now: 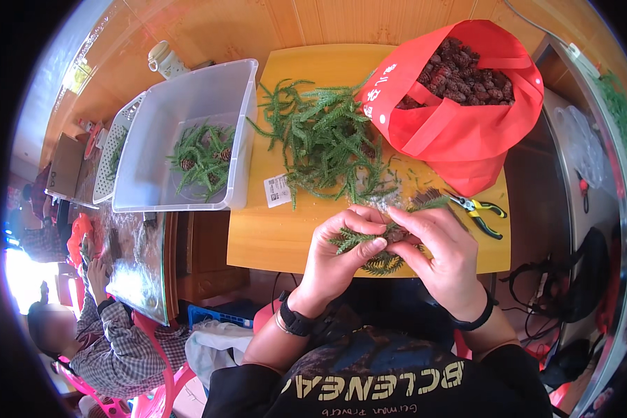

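Observation:
Over the near edge of the yellow table, my left hand (pixel 341 244) pinches a green artificial pine sprig (pixel 348 239) between thumb and fingers. My right hand (pixel 435 244) closes on the same piece from the other side. Between my fingertips sits a brown pine cone (pixel 397 235), partly hidden by them, with needles sticking out around it. Just beyond my hands lies a loose heap of green pine sprigs (pixel 324 136). Pliers with yellow and black handles (pixel 482 212) rest to the right of my right hand, beside a bundle of thin brown wires (pixel 435 197).
A red bag (pixel 460 132) full of pine cones (pixel 460 73) stands at the back right. At left is a clear plastic bin (pixel 240 132) holding sprigs with cones. A white label (pixel 277 191) lies on the table (pixel 272 240). Another person (pixel 122 348) sits at the lower left.

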`<state>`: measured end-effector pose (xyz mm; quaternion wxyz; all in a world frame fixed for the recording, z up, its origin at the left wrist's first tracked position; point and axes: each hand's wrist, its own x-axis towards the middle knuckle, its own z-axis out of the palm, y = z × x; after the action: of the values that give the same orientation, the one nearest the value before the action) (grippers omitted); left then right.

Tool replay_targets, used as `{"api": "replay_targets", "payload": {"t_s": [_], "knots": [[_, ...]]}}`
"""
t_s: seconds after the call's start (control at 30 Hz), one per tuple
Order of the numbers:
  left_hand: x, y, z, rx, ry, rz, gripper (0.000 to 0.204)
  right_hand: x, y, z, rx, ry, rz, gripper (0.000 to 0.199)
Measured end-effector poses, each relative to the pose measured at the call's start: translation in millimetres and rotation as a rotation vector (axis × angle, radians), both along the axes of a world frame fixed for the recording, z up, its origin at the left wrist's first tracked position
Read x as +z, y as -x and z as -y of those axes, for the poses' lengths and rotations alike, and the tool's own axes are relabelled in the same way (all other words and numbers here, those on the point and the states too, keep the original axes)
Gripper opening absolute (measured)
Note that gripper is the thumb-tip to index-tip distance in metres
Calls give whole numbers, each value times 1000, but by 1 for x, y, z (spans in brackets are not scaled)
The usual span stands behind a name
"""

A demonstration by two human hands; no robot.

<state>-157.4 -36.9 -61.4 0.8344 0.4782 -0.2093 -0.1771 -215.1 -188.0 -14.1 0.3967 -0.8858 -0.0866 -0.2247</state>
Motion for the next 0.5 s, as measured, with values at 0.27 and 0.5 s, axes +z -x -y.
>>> {"api": "replay_targets", "payload": {"t_s": [0.27,0.5], "knots": [[-1,1,1,-5,124,-51,12,7,-7,3,-27,97,177,45],[12,-2,-5,-6,-2,2,11,36,-8,28,126,210,-46,48]]}}
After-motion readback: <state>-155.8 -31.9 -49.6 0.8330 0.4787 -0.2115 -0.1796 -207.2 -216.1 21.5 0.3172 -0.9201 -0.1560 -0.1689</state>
